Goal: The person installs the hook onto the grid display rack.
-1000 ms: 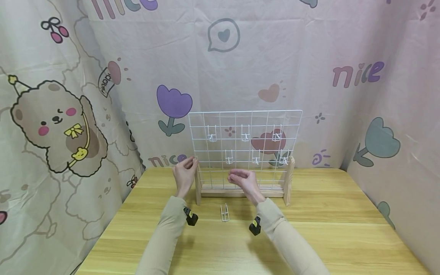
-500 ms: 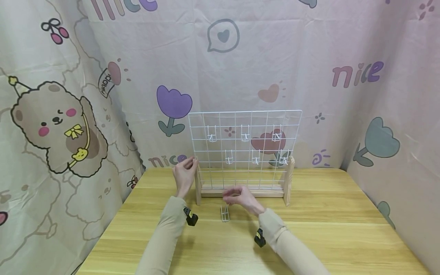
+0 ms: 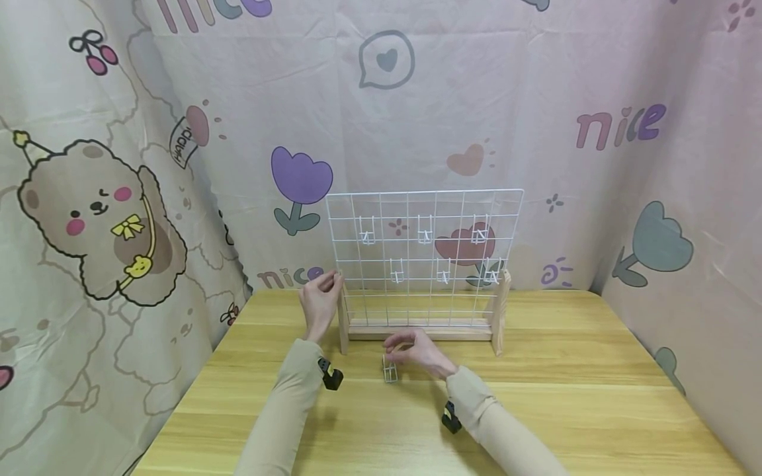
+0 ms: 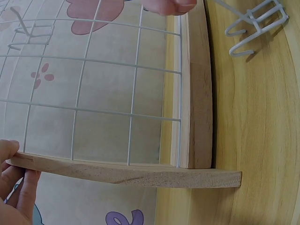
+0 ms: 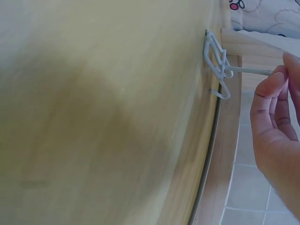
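A white wire grid rack (image 3: 417,264) stands upright in a wooden frame. My left hand (image 3: 319,301) holds the top of the frame's left wooden post (image 3: 343,324); in the left wrist view, thumb and fingers (image 4: 27,192) pinch that post (image 4: 131,176) from both sides. A loose white wire hook (image 3: 389,375) lies on the table before the rack. My right hand (image 3: 419,352) is over it, and in the right wrist view the thumb and fingertips (image 5: 276,79) pinch the end of the hook's (image 5: 218,61) long prong.
Several white hooks hang on the grid in two rows, one of them the upper left hook (image 3: 366,236). The wooden table (image 3: 571,396) spreads around the rack. A patterned cloth (image 3: 381,132) hangs behind and at both sides.
My right hand has come down from in front of the grid to the loose hook and taken its prong. The left hand stays on the post.
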`<state>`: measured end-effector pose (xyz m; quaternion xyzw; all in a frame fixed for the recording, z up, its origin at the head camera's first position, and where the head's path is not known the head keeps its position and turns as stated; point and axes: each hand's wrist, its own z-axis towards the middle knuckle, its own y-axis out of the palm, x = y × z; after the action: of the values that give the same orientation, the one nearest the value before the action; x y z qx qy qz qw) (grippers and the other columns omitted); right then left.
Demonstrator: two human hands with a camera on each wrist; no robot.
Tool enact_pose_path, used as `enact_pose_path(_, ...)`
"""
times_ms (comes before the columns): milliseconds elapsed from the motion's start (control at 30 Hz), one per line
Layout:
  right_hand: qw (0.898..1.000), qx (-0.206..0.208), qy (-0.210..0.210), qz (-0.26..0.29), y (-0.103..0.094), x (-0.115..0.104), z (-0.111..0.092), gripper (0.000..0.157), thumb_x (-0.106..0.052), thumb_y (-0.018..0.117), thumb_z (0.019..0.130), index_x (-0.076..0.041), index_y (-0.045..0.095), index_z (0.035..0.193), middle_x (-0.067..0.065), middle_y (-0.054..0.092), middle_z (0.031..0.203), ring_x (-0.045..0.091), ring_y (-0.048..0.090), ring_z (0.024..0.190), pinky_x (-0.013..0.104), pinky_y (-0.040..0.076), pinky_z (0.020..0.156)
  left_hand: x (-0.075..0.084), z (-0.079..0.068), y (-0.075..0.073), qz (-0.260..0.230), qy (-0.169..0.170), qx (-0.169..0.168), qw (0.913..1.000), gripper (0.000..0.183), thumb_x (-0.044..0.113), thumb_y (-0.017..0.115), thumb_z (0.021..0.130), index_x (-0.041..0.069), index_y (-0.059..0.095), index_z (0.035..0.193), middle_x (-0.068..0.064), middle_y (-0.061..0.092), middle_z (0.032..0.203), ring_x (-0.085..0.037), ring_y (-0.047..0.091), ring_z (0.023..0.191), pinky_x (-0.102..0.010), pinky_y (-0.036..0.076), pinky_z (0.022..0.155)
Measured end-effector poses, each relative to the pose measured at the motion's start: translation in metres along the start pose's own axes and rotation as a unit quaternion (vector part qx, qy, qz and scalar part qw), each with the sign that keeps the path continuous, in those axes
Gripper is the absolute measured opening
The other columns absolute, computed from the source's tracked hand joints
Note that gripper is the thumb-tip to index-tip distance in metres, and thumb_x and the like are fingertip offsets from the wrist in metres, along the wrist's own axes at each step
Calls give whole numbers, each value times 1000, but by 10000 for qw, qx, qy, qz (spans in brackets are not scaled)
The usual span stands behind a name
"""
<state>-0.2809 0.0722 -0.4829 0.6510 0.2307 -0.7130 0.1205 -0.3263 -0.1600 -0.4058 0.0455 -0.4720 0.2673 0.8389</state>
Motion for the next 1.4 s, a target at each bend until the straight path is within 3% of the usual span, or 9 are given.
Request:
enact_pose_path(267,9993,292,16,-222,-7,3,-5,34,2,73,84,10,65,117,21,73,101,10,67,80,31,63,81,0,0,0,70,62,5,10000,24,12,74,92,-1,75,112,-21,75,108,-33,76,96,-41,62,83)
enact_pose_path(533,9992,379,-102,-103,-30,9,-21,38,1,72,86,13,62,120,6,74,91,8,66,79,22,60,76,0,-1,1,-1,-81,-38,10000,25,12,74,91,-2,74,112,-21,75,109,-34,76,97,-38,62,83)
enact_pose_path(833,9979,402,-262,-446,-68,14,-49,41,2,72,85,19,58,120,25,73,97,7,67,79,23,60,75,0,1,1,48,8,-10,10000,24,11,74,92,-2,74,112,-22,75,108,-34,76,96,-40,62,82)
enact_pose_path(1133,9968,278,-432,-619,-84,20,-59,42,1,72,86,19,58,121,38,66,105,3,66,82,18,57,76,1,1,1,44,50,1,10000,24,9,74,91,-3,74,112,-22,75,108,-34,76,95,-39,62,82)
enact_pose_path(1267,9978,-30,-164,-645,-86,20,-61,52,1,74,84,16,53,129,39,62,113,9,67,88,23,59,79,1,1,1,67,90,-11,9999,24,11,73,92,-3,74,112,-21,75,108,-33,76,96,-39,62,82)
enact_pose_path(1400,9972,-212,264,-661,-89,23,-62,58,3,76,80,17,51,130,34,62,108,14,65,85,22,59,72,0,1,1,75,67,-22,9999,24,12,73,92,-2,75,111,-21,75,108,-33,76,96,-39,62,83)
